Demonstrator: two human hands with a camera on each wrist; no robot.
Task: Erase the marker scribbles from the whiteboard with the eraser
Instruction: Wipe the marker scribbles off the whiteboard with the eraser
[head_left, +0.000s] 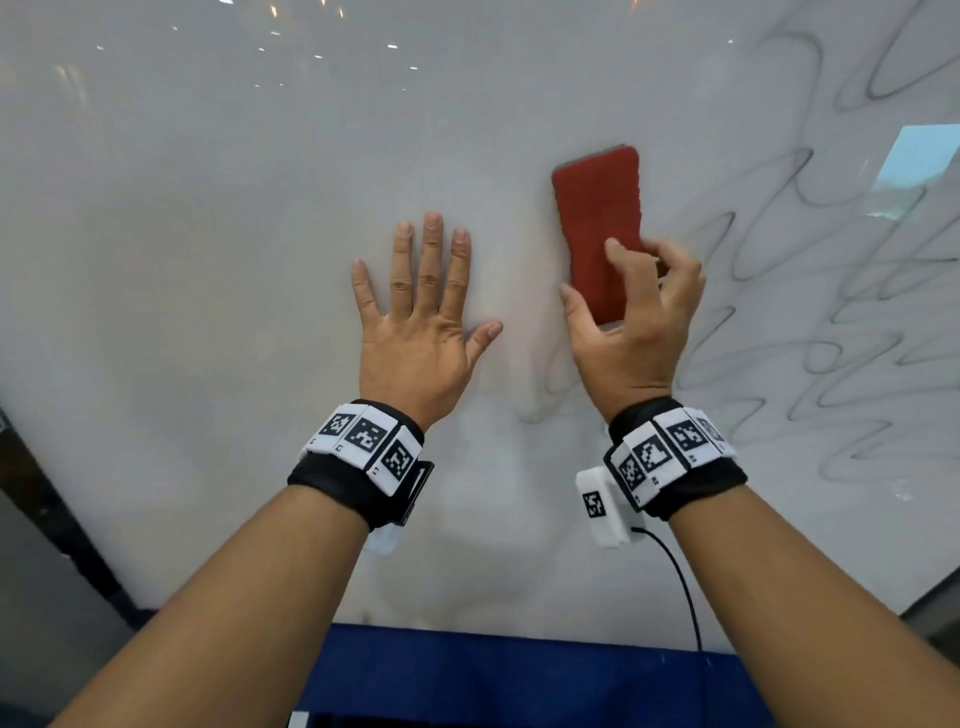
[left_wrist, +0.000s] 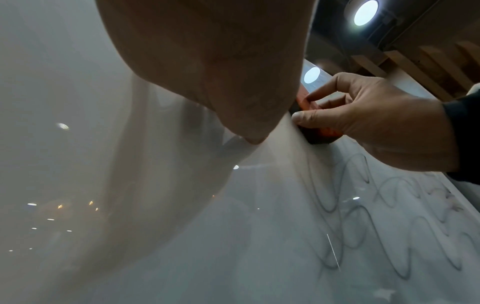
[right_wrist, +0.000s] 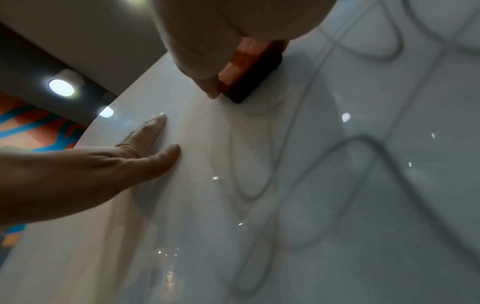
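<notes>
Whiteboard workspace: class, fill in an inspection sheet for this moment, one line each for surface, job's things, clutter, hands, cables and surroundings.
Surface: whiteboard, glossy, with ceiling lights reflected; its left part is bare.
Job's things: red eraser lies flat on the board; grey marker scribbles loop over the right part, with a fainter loop below the eraser.
Clutter: nothing seen.
Hands: left hand rests flat on the board with fingers spread; right hand grips the eraser's lower end between thumb and fingers.
Cables: black cable runs down from the right wrist unit.
Surroundings: blue strip below the board's lower edge; round ceiling lamp overhead.
</notes>
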